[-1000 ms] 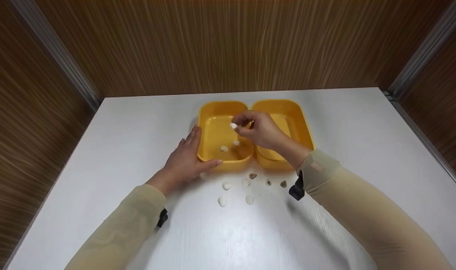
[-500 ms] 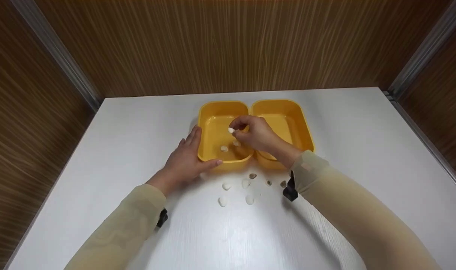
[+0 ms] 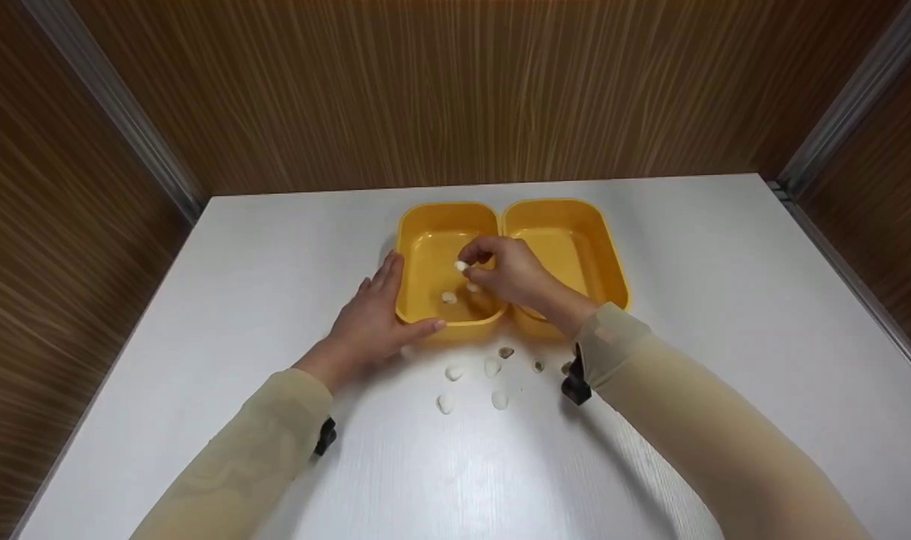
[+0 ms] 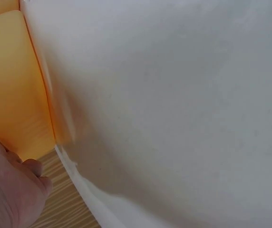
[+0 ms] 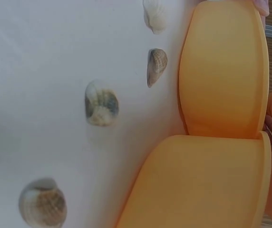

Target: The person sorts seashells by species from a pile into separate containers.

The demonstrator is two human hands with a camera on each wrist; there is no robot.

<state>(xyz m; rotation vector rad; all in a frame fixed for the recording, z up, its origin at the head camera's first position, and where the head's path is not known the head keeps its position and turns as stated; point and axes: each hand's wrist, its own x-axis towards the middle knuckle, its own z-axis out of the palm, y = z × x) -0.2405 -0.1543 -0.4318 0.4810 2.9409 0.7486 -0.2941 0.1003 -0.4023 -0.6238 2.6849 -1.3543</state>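
Two yellow plastic containers stand side by side in the head view. My left hand point(image 3: 373, 313) lies against the left container point(image 3: 429, 259) at its left wall and front corner, fingers extended. Over that container, my right hand point(image 3: 513, 268) pinches a small white seashell point(image 3: 461, 265) between thumb and fingers. Two more white shells lie inside it, one point(image 3: 448, 298) in plain sight and one point(image 3: 473, 287) partly behind my right thumb. My right forearm crosses the right container point(image 3: 575, 255). In the right wrist view, the container walls hide the pinched shell.
On the white table point(image 3: 275, 247), in front of the containers, lie several white shells point(image 3: 492, 366) and three brownish ones, including a ribbed shell point(image 5: 158, 61) and a grey-marked shell point(image 5: 102, 104). Wood-grain panels point(image 3: 455, 90) enclose the table at the back and sides.
My right hand has come slightly nearer and to the left, bringing the pinched shell lower over the left container. My left hand has stayed in place.
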